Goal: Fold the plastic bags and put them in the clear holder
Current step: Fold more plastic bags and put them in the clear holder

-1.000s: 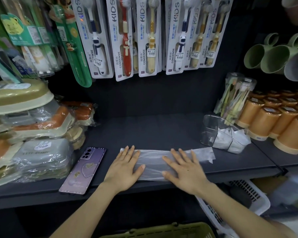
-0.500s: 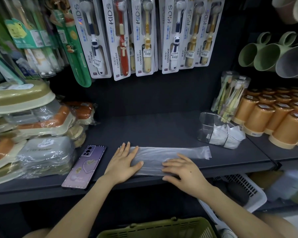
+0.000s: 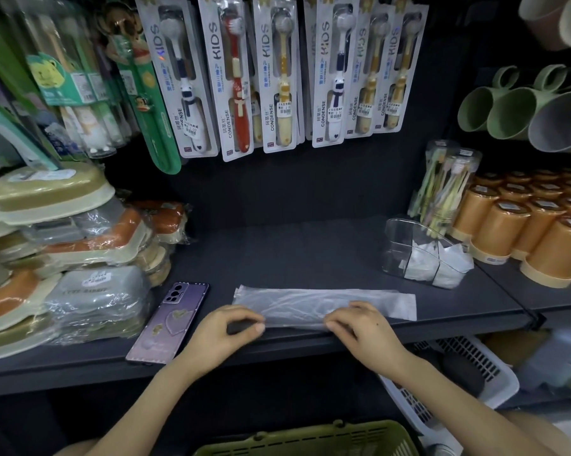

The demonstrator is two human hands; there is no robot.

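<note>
A clear plastic bag, flattened into a long narrow strip, lies across the front of the dark shelf. My left hand pinches the strip's near edge at its left part, fingers curled. My right hand pinches the same near edge further right. The clear holder stands at the back right of the shelf, apart from both hands, with folded white bags inside its compartments.
A purple phone lies left of my left hand. Wrapped soap boxes are stacked at the left. Orange cups and a toothbrush pack stand at the right. A white basket and a green basket sit below.
Both hands slid back from lying flat on the bag to its near edge and curled their fingers onto it. The bag now looks narrower.
</note>
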